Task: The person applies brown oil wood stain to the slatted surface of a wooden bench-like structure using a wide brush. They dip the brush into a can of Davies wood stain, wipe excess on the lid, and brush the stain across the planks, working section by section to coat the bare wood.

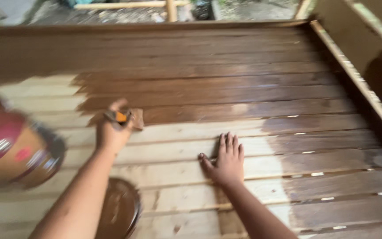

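Brush (124,117), orange-ferruled, clenched in left hand (111,130) on slatted wooden surface (253,84) at the stain boundary. Right hand (226,161) lies flat, released, on bare slats. Blurred paint can (12,141), maroon and tan label, sits left; stained lid (120,208) below.

Slatted wood deck (253,57): far boards and right edge stained dark brown with a wet sheen; near-left boards bare, pale, matt timber with visible grain.
Brush (124,117) in your left hand (111,132): brown-stained bristles, orange band on the handle.
Tin (14,146) at left edge: glossy metal, blurred.
Round lid (120,208), near edge: coated in shiny brown stain.
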Motion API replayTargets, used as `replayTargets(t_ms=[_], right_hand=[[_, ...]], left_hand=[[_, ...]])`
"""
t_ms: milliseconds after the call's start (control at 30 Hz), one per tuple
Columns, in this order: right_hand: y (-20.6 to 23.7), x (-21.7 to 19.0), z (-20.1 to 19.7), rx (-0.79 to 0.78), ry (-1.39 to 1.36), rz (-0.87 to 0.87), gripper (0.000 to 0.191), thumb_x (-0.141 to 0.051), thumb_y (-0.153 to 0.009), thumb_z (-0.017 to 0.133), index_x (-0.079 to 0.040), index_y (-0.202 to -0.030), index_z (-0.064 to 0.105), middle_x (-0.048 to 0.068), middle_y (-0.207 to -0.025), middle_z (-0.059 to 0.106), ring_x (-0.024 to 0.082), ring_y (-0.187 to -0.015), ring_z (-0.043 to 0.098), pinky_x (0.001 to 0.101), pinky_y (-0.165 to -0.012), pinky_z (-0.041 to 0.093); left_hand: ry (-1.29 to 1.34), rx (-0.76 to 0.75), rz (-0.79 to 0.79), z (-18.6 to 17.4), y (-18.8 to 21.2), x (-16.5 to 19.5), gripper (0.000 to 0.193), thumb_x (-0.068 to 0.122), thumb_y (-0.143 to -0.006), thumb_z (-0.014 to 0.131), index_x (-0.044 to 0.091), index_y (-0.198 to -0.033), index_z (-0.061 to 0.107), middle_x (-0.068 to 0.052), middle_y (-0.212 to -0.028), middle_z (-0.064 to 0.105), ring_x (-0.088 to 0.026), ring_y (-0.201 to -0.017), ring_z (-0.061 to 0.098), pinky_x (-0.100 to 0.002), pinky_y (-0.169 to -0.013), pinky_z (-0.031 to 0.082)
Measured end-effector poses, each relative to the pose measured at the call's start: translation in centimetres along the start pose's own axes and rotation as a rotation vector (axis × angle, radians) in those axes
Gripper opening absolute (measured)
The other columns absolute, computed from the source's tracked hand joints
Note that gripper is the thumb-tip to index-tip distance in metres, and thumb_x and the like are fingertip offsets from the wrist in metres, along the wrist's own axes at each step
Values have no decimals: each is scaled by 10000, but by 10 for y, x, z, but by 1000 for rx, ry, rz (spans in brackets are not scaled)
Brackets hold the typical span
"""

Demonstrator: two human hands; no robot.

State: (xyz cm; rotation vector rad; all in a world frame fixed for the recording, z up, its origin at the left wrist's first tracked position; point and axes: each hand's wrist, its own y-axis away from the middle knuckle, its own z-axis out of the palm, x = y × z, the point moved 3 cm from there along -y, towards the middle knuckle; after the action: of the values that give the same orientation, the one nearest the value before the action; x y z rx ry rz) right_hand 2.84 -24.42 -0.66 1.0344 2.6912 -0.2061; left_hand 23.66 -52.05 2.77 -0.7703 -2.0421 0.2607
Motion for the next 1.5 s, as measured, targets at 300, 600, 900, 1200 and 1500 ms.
replayTargets(t_ms=[300,600,900,1200,1500], right_hand=[[84,-111,16,-286,-161,-553,1278,-769,-699,743,-11,-1567,192,235,-1666,88,397,-1552,-18,513,-1223,-29],[115,-149,10,-374,-35,-610,1363,-827,-652,721,-14,-1584,148,216,-1675,79,346,-1563,-21,505,-1236,-55],[110,-137,19,-378,-148,-748,1364,-768,-649,771,31,-1575,167,245,-1672,104,367,-1565,17,482,-1242,-8],[30,-3,25,-124,-159,-88,801,-505,-848,652,-133,-1519,424,61,-1608,401,232,-1540,303,433,-1310,173],[9,38,22,103,112,77,908,-630,-915,455,3,-1539,269,183,-1639,223,327,-1536,119,475,-1231,57]], left_hand=[[140,-365,-37,-178,125,40,328,214,-809,749,93,-1114,737,-65,-948,813,-208,-833,791,-342,-705,605],[-324,-268,-27,-167,224,55,393,151,-830,688,158,-1222,671,-146,-1088,732,-368,-965,698,-464,-823,562],[-586,-411,119,-119,275,48,665,87,-756,700,210,-1399,584,-167,-1381,625,-375,-1216,605,-474,-955,512],[264,-78,-546,-135,139,5,353,101,-937,758,85,-1289,734,-91,-872,691,-124,-741,596,-293,-664,510],[-408,32,-38,10,-35,10,250,250,-919,765,33,-1043,761,-140,-948,767,-253,-869,708,-379,-751,556]])
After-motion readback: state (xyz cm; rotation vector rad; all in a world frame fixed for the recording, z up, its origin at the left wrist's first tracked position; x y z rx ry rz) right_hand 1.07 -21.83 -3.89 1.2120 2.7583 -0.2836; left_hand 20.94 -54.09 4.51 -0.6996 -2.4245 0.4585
